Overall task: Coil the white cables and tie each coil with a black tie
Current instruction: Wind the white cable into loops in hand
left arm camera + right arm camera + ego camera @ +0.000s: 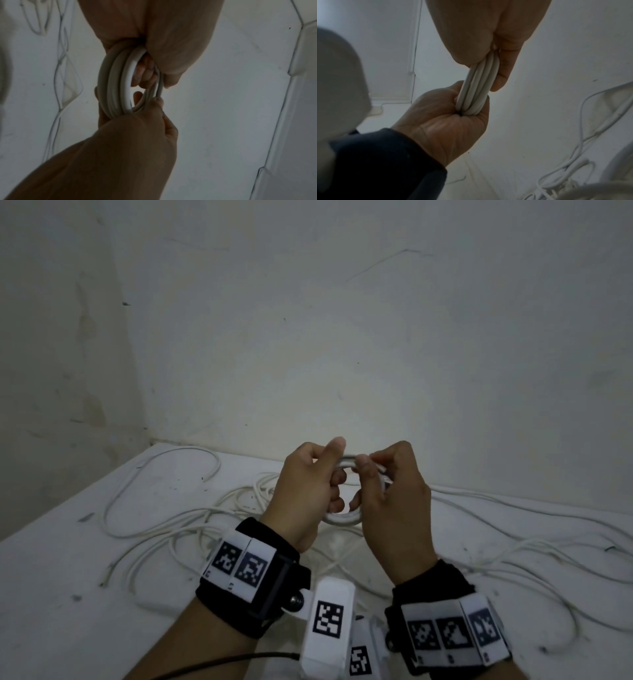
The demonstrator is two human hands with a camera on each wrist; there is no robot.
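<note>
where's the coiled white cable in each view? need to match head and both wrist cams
Head: coil low centre, held above the table between the left hand and right hand.
Left wrist: coil centre, seen as an open ring, a hand at each end.
Right wrist: coil centre, edge-on, loops bunched side by side.
Shared landmark: both hands gripping the coil; loose white cables on the table.

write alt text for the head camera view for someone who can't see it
Two hands hold a small coil of white cable up over a white table: the left hand grips one side, the right hand pinches the other. Loose white cables sprawl on the table beneath, and both wrists wear black bands with square-patterned tags.
</note>
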